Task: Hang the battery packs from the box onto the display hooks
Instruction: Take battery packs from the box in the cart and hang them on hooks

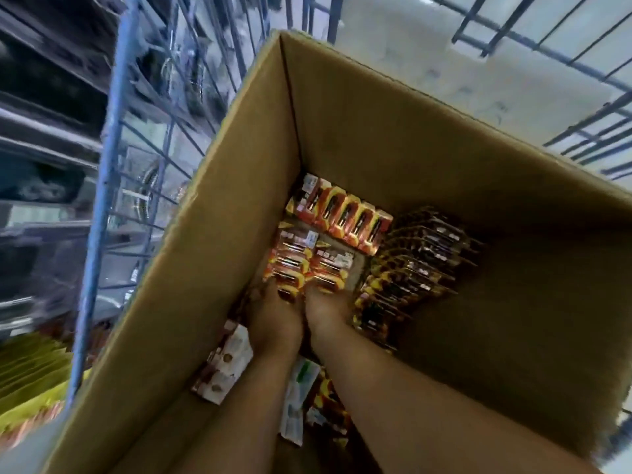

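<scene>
**Listener:** Deep inside the box, what do you find?

**Operator:** Down at the bottom of the cardboard box [427, 138], I see the battery packs [307, 265], red and orange carded bundles lying flat in rows. A second row [345, 218] sits just beyond them, and a darker stack [410, 265] leans on edge at the right. I judge they are packed tight for shipping, so they have to be lifted out in bunches.

**Listener:** Where are the hands?

**Operator:** Both reach down side by side. My left hand [273, 319] and right hand [325, 311] meet the near edge of the bundles, fingers tucked at or under them. The picture is blurred, so I cannot tell whether either grip has closed on a pack or merely touches it.

**Listener:** And around the box?

**Operator:** White cartons [227, 364] lie near the forearms. The box stands in a blue wire cage trolley [99, 200]. No display hooks are visible.
</scene>
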Demonstrator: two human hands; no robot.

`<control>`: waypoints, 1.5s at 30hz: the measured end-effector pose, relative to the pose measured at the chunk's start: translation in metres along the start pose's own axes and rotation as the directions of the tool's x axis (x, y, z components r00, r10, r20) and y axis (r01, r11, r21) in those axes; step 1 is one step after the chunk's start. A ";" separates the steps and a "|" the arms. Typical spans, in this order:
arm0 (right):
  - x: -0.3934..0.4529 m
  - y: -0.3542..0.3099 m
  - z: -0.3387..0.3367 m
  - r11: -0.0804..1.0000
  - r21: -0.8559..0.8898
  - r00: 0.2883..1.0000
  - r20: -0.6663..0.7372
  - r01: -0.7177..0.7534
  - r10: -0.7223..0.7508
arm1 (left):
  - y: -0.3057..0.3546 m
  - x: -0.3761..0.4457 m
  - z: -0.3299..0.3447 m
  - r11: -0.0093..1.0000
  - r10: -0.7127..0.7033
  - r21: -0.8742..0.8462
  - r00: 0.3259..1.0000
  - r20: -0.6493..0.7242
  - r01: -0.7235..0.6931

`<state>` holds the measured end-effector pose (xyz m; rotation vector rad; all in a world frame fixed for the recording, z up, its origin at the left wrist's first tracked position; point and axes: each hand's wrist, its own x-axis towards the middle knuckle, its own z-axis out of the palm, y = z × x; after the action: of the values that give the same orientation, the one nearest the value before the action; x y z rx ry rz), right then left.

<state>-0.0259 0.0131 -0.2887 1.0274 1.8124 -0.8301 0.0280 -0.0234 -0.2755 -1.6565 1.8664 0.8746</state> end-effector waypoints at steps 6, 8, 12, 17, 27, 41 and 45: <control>0.010 0.002 0.007 0.998 -0.066 0.997 -0.082 -0.012 0.006 | -0.004 0.010 0.014 0.997 -0.034 0.067 0.997 -0.074 0.039; 0.013 0.001 0.009 0.999 -0.041 0.994 -0.113 -0.007 0.003 | -0.005 0.015 0.018 0.999 -0.016 -0.032 0.995 -0.100 0.013; 0.017 -0.002 0.014 0.998 0.053 0.991 -0.132 -0.020 0.027 | -0.004 0.017 0.023 0.998 -0.015 -0.059 0.988 -0.151 0.007; 0.025 -0.001 0.005 0.999 0.039 0.997 -0.081 -0.015 0.018 | 0.001 0.013 0.018 0.998 -0.054 -0.024 0.985 -0.166 0.051; -0.025 -0.018 -0.029 0.987 0.016 0.973 0.166 0.162 -0.163 | 0.003 -0.021 -0.042 0.975 0.022 -0.217 0.995 -0.094 -0.042; -0.179 -0.096 -0.217 0.843 0.016 0.689 0.569 0.537 -0.449 | -0.010 -0.203 -0.167 0.597 0.210 -0.796 0.977 0.031 -0.103; -0.224 -0.114 -0.253 0.790 0.070 0.509 0.730 0.610 -0.457 | -0.015 -0.261 -0.186 0.361 0.149 -0.924 0.986 -0.081 -0.131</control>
<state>-0.1547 0.1070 0.0308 -0.0948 1.4407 -1.1857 0.0892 0.0140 0.0377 -2.0242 1.5217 2.3562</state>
